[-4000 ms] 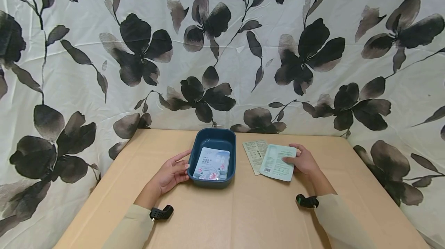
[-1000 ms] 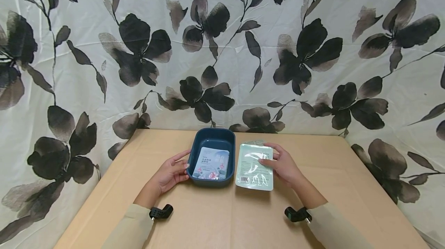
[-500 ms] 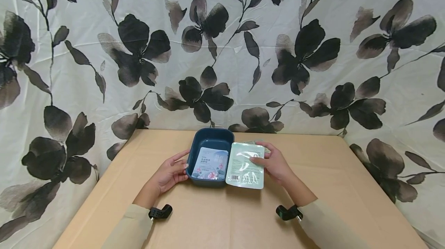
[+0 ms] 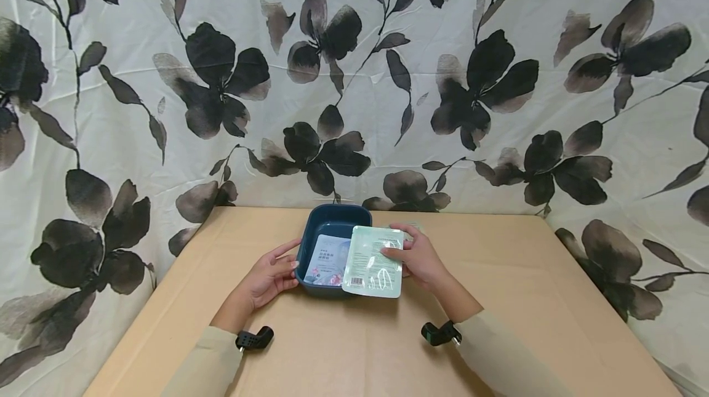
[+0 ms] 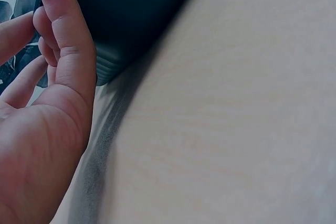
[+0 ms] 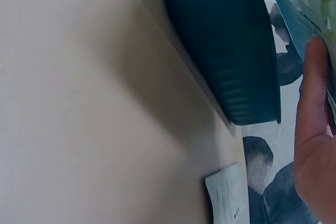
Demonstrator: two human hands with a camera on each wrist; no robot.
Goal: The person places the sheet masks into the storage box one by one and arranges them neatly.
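My right hand (image 4: 418,261) pinches a mint-green foil sachet (image 4: 372,261), thumb on its printed face and fingers behind. In the head view the sachet overlaps the right wall of a dark blue plastic bin (image 4: 327,215); in the right wrist view it is raised beside the bin's rim. Inside the bin lies a pale blue packet (image 4: 327,255) with pink flowers, its right part hidden by the sachet. My left hand (image 4: 271,280) touches the bin's left side, fingers loosely extended at the rim and outer wall (image 5: 131,9).
A second, pale green printed sachet (image 6: 228,195) lies on the table right of the bin, mostly behind my right hand in the head view. The tan table (image 4: 343,354) ends just beyond the bin, where a white floral cloth (image 4: 388,108) hangs.
My right hand has lifted the mint-green sachet off the table and carried it left until it overlaps the bin. My left hand and the bin have stayed in place.
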